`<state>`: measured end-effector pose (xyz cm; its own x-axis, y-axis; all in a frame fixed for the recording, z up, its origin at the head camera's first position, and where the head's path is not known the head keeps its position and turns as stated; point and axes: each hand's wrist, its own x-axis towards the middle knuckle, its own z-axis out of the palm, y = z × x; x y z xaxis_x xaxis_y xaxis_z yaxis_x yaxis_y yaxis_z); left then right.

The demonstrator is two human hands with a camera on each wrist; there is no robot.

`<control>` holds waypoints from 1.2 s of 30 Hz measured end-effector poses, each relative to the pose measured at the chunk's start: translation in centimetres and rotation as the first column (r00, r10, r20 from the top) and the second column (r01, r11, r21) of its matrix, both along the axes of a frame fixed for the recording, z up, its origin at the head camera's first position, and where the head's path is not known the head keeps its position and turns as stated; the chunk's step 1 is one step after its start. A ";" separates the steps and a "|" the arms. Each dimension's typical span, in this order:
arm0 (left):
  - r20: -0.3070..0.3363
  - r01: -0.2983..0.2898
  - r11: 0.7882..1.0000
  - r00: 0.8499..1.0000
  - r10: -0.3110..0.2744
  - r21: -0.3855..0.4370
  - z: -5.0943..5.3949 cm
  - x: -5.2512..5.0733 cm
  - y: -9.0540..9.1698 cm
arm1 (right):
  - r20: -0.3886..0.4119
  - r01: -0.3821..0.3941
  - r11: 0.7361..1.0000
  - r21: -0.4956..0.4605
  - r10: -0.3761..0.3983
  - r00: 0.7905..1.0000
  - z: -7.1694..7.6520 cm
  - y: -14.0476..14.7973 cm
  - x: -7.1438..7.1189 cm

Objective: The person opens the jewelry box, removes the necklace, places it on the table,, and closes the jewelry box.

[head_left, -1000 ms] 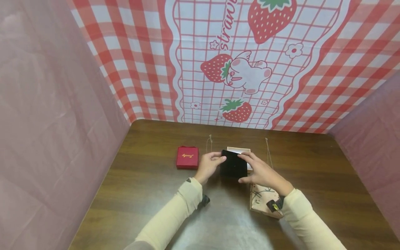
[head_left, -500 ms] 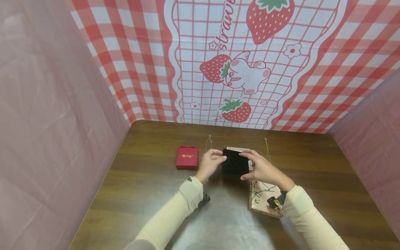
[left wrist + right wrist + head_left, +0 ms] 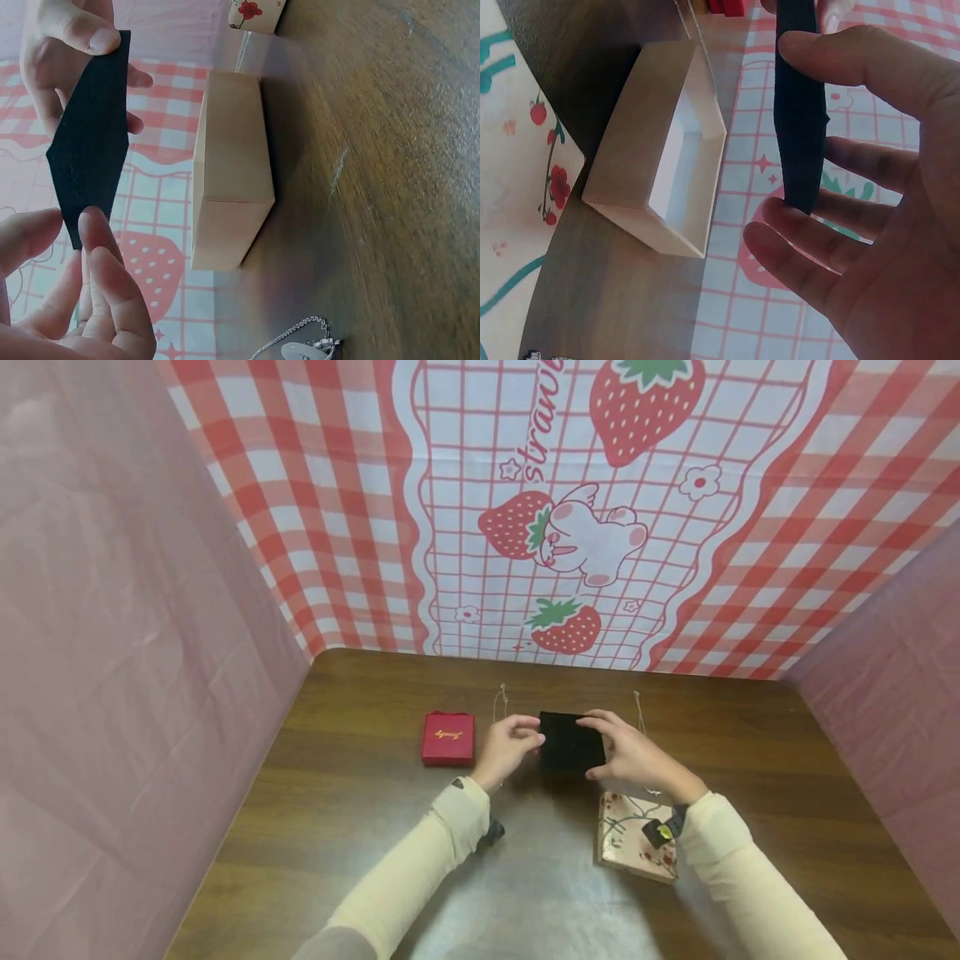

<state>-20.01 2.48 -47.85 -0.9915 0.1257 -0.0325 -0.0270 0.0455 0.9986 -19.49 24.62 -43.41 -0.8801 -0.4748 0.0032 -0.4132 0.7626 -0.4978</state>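
Note:
Both hands hold a thin black square pad (image 3: 572, 742), like a jewelry box insert, above the table. My left hand (image 3: 508, 750) pinches its left edge between thumb and fingers. On the opposite edge, my right hand (image 3: 637, 758) grips with thumb and fingertips, its lower fingers spread in the right wrist view. Under the pad stands a small open-topped cardboard box (image 3: 641, 131), white inside; the pad is apart from it, and in the head view it hides the box. A floral-printed box lid (image 3: 633, 839) lies near my right wrist.
A red jewelry box (image 3: 447, 739) with gold lettering sits to the left. One thin necklace (image 3: 501, 700) lies behind my left hand, another fine chain (image 3: 640, 714) behind the right. Patterned strawberry cloth (image 3: 555, 527) hangs at the table's far edge.
The black pad has shifted slightly right and away from me, with both hands moving along. It now covers the box that earlier showed behind it.

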 end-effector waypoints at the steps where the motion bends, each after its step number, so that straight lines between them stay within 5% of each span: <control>1: -0.001 0.011 1.000 1.000 -0.011 0.006 0.0 -0.1 0.0 | 0.001 0.002 1.000 0.004 -0.002 1.000 -0.1 0.1 -0.1; 14: 0.007 0.068 0.986 0.998 -0.067 -0.152 -0.4 -1.1 0.7 | 0.088 0.052 0.998 0.024 -0.054 0.995 -0.9 1.0 -2.0; 25: 0.058 0.055 0.992 0.997 -0.048 -0.116 -1.1 -1.5 1.3 | 0.066 0.026 0.999 0.029 -0.028 0.997 -1.6 1.4 -3.1; 36: 0.050 0.070 0.983 0.997 -0.062 -0.169 -1.5 -1.9 1.5 | 0.091 0.010 1.000 0.018 -0.012 0.996 -2.3 1.8 -4.1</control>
